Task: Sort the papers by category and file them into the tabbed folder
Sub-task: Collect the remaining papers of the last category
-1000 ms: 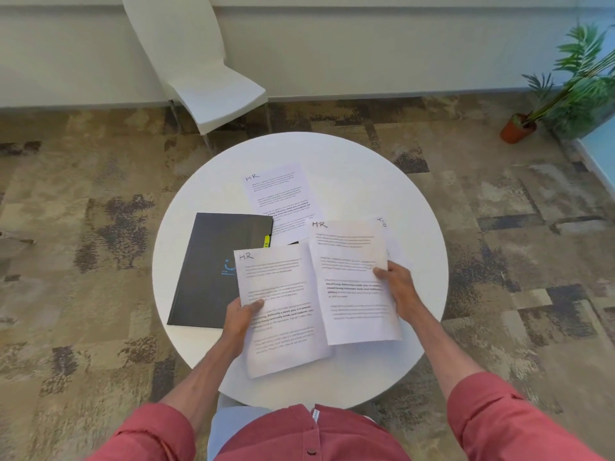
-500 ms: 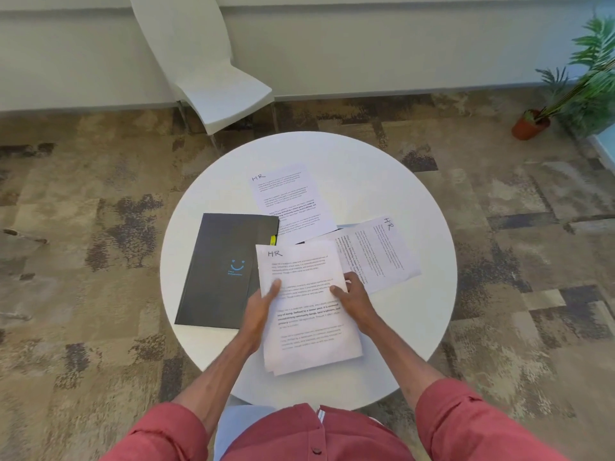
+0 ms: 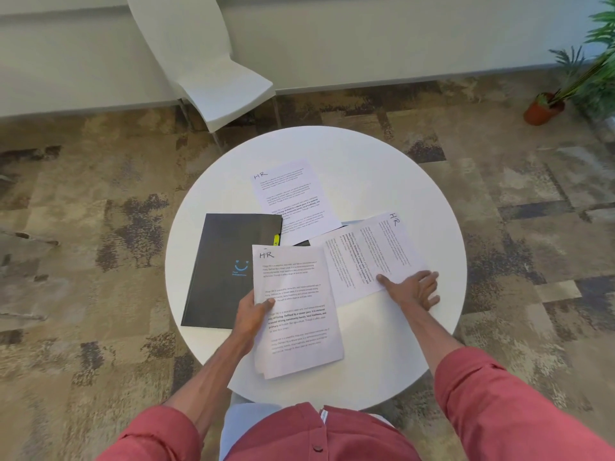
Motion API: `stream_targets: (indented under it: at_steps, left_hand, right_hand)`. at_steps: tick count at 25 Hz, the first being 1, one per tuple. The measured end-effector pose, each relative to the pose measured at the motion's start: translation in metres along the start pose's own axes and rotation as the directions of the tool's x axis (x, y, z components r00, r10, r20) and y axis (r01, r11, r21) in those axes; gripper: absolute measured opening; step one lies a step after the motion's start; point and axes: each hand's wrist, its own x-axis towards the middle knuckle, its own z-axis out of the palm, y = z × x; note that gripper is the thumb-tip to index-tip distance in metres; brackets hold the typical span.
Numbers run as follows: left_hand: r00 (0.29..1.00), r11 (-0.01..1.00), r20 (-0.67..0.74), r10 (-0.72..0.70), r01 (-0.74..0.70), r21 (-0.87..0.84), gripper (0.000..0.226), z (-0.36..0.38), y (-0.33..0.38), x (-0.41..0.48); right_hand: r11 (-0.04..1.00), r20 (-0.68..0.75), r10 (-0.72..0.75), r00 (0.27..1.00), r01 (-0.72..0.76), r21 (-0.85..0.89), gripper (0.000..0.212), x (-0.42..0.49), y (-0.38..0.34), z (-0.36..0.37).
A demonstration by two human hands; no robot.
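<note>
A round white table [image 3: 382,154] carries a closed dark grey folder [image 3: 226,261] with a yellow tab [image 3: 276,240] at its right edge. My left hand [image 3: 253,314] grips the left edge of a stack of papers [image 3: 299,327] headed "HR", near the table's front. To the right lies a turned "HR" sheet [image 3: 372,254]; my right hand [image 3: 411,289] rests on its lower right corner with fingers spread. A third "HR" sheet [image 3: 293,197] lies flat behind the folder.
A white chair [image 3: 213,78] stands behind the table by the wall. A potted plant [image 3: 565,94] sits on the patterned carpet at the far right. My red sleeves fill the bottom of the view.
My right hand left the stack and moved right onto the turned sheet. Before that, the two sheets I held apart were brought together into the stack in my left hand.
</note>
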Motion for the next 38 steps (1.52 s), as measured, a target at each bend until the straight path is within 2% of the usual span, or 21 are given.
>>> stream_targets:
  at_steps: [2, 4, 10, 15, 20, 23, 25, 28, 32, 35, 38]
  left_hand:
    - [1.000, 1.000, -0.011, -0.007, 0.007, 0.001, 0.033, -0.002, 0.002, 0.000]
    - [1.000, 1.000, -0.020, -0.021, 0.021, 0.000, 0.033, -0.002, 0.003, 0.003]
    - [0.998, 0.999, -0.036, -0.045, 0.044, -0.020, 0.030, 0.002, 0.009, 0.012]
    - [0.996, 0.996, -0.008, -0.085, 0.085, -0.013, 0.031, 0.007, 0.010, 0.016]
    - [0.995, 0.995, -0.001, -0.102, 0.102, -0.004, 0.032, 0.011, 0.001, 0.015]
    - [0.993, 0.993, -0.001, -0.117, 0.117, -0.012, 0.031, 0.013, -0.005, 0.012]
    - [0.993, 0.993, -0.003, -0.120, 0.120, -0.014, 0.030, 0.012, -0.006, 0.009]
    - [0.992, 0.992, -0.005, -0.124, 0.124, -0.012, 0.030, 0.010, -0.007, 0.008]
    - [0.991, 0.991, 0.002, -0.131, 0.131, -0.018, 0.028, 0.010, -0.007, 0.004]
    - [0.991, 0.991, 0.016, -0.135, 0.135, -0.016, 0.028, 0.009, -0.007, 0.004]
    - [0.990, 0.990, 0.013, -0.140, 0.141, -0.020, 0.028, 0.008, -0.010, 0.004]
  right_hand:
    - [1.000, 0.076, 0.016, 0.997, -0.015, -0.012, 0.158, 0.003, 0.001, 0.006]
    - [0.999, 0.086, 0.031, 0.996, -0.029, -0.027, 0.163, 0.002, 0.000, 0.013]
    - [0.995, 0.126, 0.045, 0.991, -0.033, -0.098, 0.158, 0.006, 0.000, 0.005]
    - [0.981, 0.110, -0.038, 0.993, 0.058, -0.184, 0.139, 0.003, 0.012, -0.009]
    - [0.963, 0.069, -0.177, 0.982, 0.187, -0.195, 0.103, 0.000, 0.030, -0.013]
    - [0.989, -0.074, -0.119, 0.990, 0.112, -0.093, 0.078, -0.014, 0.033, -0.002]
    - [0.995, -0.110, -0.050, 0.993, 0.040, -0.087, 0.086, -0.021, 0.030, 0.005]
    - [0.991, -0.047, -0.046, 0.998, 0.040, -0.129, 0.101, -0.019, 0.026, 0.005]
    - [0.995, -0.011, 0.000, 1.000, -0.001, -0.101, 0.101, -0.011, 0.022, -0.005]
    - [0.996, 0.030, 0.084, 0.996, -0.084, 0.003, 0.103, -0.011, 0.025, -0.006]
    - [0.992, 0.050, 0.106, 0.993, -0.109, 0.071, 0.099, -0.009, 0.027, -0.006]
